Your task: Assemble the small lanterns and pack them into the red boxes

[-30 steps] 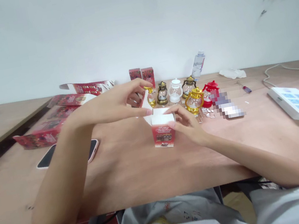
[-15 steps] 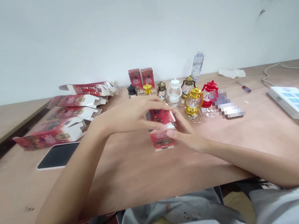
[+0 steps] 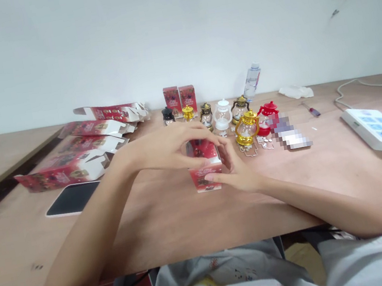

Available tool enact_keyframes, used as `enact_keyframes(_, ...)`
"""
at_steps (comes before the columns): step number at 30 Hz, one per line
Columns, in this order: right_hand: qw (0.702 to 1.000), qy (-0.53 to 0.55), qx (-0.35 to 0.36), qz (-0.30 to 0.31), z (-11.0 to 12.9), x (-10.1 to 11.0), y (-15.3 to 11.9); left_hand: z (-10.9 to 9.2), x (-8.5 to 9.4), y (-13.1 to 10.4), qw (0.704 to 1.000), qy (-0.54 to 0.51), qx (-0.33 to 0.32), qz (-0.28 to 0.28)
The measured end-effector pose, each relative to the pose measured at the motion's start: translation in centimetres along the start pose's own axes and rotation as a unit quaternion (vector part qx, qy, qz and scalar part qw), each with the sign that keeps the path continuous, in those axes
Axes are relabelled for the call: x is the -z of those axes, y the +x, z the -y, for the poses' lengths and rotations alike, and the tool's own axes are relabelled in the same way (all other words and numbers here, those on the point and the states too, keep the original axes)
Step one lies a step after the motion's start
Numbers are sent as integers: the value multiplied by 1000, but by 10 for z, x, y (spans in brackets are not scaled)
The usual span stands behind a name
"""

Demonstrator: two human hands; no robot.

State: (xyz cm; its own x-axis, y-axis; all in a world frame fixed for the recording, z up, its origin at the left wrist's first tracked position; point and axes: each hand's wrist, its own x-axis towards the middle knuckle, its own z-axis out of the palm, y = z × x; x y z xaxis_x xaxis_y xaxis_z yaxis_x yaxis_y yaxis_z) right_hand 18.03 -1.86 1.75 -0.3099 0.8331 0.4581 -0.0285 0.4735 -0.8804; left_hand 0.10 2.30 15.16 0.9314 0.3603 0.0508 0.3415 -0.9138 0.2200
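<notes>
A small red printed carton (image 3: 204, 185) stands upright on the table in front of me. Its top flap (image 3: 202, 149) is tilted up at the back, with a white edge along the front. From the left, my left hand (image 3: 168, 148) arches over the carton, thumb at the front top edge and fingers on the flap at the far side. My right hand (image 3: 237, 167) wraps the carton's right side, its thumb lying across the front. What is inside the carton cannot be seen.
Behind the hands stand several small lanterns, among them a gold one (image 3: 247, 129), a white one (image 3: 223, 115) and a red one (image 3: 267, 118). Unfolded cartons (image 3: 70, 169) and a phone (image 3: 71, 199) lie left. A power strip (image 3: 377, 130) is at right.
My right thumb has slid lower and further left across the carton's front. The top flap has come down a little, nearer the front edge. My left hand stays over the top.
</notes>
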Motion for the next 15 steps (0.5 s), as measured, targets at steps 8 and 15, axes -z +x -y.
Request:
enact_keyframes(8, 999, 51, -10, -2, -4, -2, -3, 1, -5, 4, 999, -43, -6, 18)
enact_keyframes(15, 998, 55, -8, -16, -9, -3, -2, 3, -4, 3, 997, -66, 0, 34)
